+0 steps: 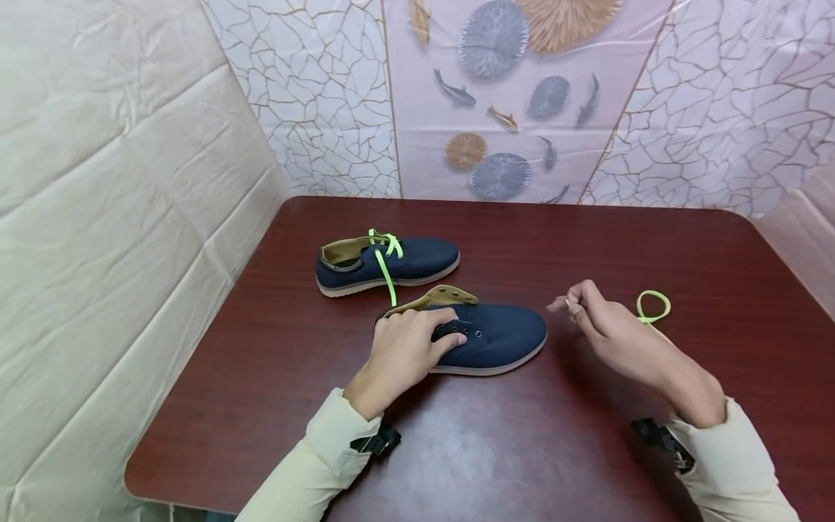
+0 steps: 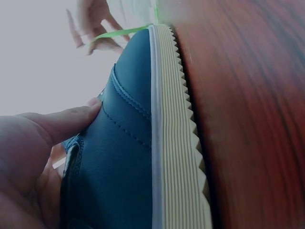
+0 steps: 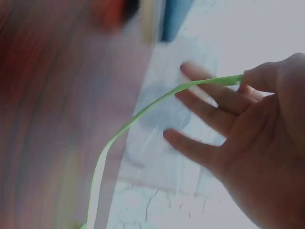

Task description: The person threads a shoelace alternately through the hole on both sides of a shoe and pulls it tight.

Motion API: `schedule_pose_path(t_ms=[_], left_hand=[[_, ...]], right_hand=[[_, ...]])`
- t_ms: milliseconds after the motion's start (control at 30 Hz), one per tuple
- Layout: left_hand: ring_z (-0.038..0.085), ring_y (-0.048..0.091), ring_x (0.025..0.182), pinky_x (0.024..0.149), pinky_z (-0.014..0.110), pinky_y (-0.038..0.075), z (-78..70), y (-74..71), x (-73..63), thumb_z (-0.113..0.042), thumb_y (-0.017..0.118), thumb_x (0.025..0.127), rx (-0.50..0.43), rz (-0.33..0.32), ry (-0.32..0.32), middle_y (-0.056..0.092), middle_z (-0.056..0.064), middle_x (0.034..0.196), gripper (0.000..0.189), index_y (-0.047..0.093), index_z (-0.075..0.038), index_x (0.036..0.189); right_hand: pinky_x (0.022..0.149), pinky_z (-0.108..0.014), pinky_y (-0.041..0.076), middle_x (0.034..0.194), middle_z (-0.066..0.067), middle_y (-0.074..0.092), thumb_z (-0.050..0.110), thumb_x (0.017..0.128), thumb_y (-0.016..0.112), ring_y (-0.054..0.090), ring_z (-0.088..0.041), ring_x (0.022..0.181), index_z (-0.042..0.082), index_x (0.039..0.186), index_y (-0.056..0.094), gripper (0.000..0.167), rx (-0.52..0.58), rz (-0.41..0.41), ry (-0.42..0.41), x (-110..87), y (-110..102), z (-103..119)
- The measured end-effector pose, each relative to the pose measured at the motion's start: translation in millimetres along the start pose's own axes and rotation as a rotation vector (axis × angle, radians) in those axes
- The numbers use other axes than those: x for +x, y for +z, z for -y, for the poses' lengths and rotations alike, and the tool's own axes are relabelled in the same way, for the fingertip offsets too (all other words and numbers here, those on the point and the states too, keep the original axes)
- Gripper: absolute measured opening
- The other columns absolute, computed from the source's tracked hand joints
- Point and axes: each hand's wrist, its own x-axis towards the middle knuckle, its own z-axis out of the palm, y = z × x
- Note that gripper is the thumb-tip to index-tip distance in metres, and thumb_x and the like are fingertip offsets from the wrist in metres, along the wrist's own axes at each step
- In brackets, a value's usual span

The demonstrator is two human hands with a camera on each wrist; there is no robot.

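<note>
Reddish-brown table (image 1: pixel 554 243) bears the near shoe (image 1: pixel 509 330), gripped at its upper by the left hand (image 1: pixel 406 339); visible eyelets (image 1: pixel 479 334) unlaced, that work apparently outstanding. Right hand (image 1: pixel 609 337) pinches a loose green lace (image 3: pixel 179 88). Behind, the far shoe (image 1: pixel 427 259) appears laced, one length trailing.

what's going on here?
A person is handling a pair of navy shoes. The left hand grips the near shoe by the lacing flap, while the right hand, beyond its toe, pinches a loose green lace. No lace runs through the near shoe's visible eyelets. The far shoe stands behind it, with its own green lace partly threaded and trailing over its side.
</note>
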Motion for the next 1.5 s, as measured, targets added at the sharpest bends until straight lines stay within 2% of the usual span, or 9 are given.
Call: schedule_pose_path(t_ms=[100,133,333,433,767,1000,1200,1367,1500], left_hand=[[0.022,0.069,0.075,0.063,0.039,0.049,2.0,-0.1,2.1,-0.053,0.073,0.096,-0.017,0.023,-0.013,0.073,-0.013,0.084,0.025,0.076,-0.039,0.117],[0.022,0.068,0.076,0.064,0.04,0.049,2.3,0.0,2.7,-0.054,0.073,0.096,-0.023,0.033,-0.016,0.072,-0.013,0.082,0.023,0.076,-0.04,0.115],[0.022,0.069,0.08,0.066,0.04,0.049,3.7,-0.7,4.5,-0.054,0.073,0.096,-0.041,0.057,-0.005,0.071,-0.014,0.084,0.017,0.075,-0.041,0.107],[0.021,0.07,0.081,0.066,0.038,0.049,6.1,-0.7,4.8,-0.053,0.075,0.095,-0.038,0.041,0.004,0.073,-0.014,0.087,0.017,0.076,-0.041,0.107],[0.016,0.065,0.071,0.062,0.036,0.046,5.6,0.3,5.9,-0.054,0.074,0.096,-0.03,0.021,0.037,0.064,-0.015,0.072,0.017,0.076,-0.04,0.106],[0.006,0.049,0.056,0.055,0.03,0.04,9.2,1.1,5.7,-0.051,0.075,0.097,-0.05,0.004,0.101,0.05,-0.016,0.059,0.022,0.076,-0.031,0.106],[0.004,0.053,0.065,0.07,0.031,0.047,10.8,-1.2,4.1,-0.043,0.075,0.098,-0.183,0.008,0.121,0.06,-0.017,0.07,0.021,0.079,-0.028,0.113],[0.005,0.053,0.062,0.071,0.03,0.048,9.6,-5.5,5.9,-0.041,0.074,0.1,-0.219,0.07,0.131,0.061,-0.016,0.071,0.025,0.079,-0.025,0.118],[0.007,0.054,0.065,0.073,0.03,0.049,8.1,-5.6,11.7,-0.035,0.074,0.101,-0.288,0.143,0.143,0.069,-0.012,0.082,0.025,0.079,-0.021,0.121]], right_hand=[[0.081,-0.017,0.048,0.113,0.0,0.078,0.012,0.116,0.039,0.069,-0.007,0.102,0.011,0.11,0.043,0.007,0.123,0.007,-0.03,3.0,7.0,13.7],[0.081,-0.018,0.05,0.11,0.001,0.078,0.011,0.116,0.039,0.07,-0.006,0.105,0.01,0.111,0.043,0.007,0.17,0.008,-0.04,4.0,10.4,17.8],[0.069,-0.023,0.053,0.1,-0.007,0.08,0.003,0.113,0.042,0.071,-0.004,0.086,0.002,0.115,0.045,0.004,0.391,0.04,-0.089,6.5,34.8,37.3],[0.076,-0.026,0.057,0.103,-0.007,0.081,0.006,0.113,0.045,0.075,-0.008,0.096,0.002,0.116,0.051,0.008,0.471,0.061,-0.039,7.5,46.4,45.1],[0.078,-0.034,0.062,0.097,-0.009,0.08,0.016,0.112,0.055,0.077,-0.023,0.09,-0.005,0.113,0.06,0.022,0.64,0.127,0.142,7.8,67.6,54.3],[0.074,-0.031,0.061,0.085,-0.006,0.075,0.009,0.111,0.054,0.073,-0.022,0.078,-0.014,0.112,0.059,0.024,0.836,0.052,0.224,7.5,86.8,53.5],[0.072,-0.03,0.061,0.087,-0.003,0.071,0.005,0.11,0.055,0.07,-0.016,0.079,-0.012,0.117,0.054,0.018,0.938,-0.027,0.233,5.0,91.1,58.8],[0.076,-0.03,0.061,0.097,-0.006,0.077,0.007,0.108,0.06,0.073,-0.017,0.085,-0.011,0.125,0.055,0.025,0.936,-0.05,0.261,4.2,93.4,60.2],[0.076,-0.031,0.061,0.096,-0.005,0.079,0.01,0.107,0.063,0.076,-0.021,0.087,-0.012,0.118,0.061,0.025,0.909,-0.047,0.295,4.0,95.1,58.9]])
